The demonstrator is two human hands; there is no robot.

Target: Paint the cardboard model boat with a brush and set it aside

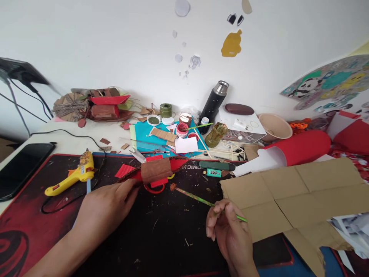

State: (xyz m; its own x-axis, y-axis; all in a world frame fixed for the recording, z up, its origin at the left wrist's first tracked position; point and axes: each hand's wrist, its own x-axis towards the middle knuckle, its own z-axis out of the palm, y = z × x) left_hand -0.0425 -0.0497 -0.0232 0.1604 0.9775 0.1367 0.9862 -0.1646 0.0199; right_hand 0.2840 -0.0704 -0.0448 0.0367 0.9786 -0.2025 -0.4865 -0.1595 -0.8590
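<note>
Black mat lettered "OMIC"; right hand pinches green stick; left hand pinches red-brown boat.

Black phone at left; dark flask beside white box.

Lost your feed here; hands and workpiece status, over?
Left hand at red-and-brown model. Right hand holding green brush. Red ring handle partly beneath model.
</note>
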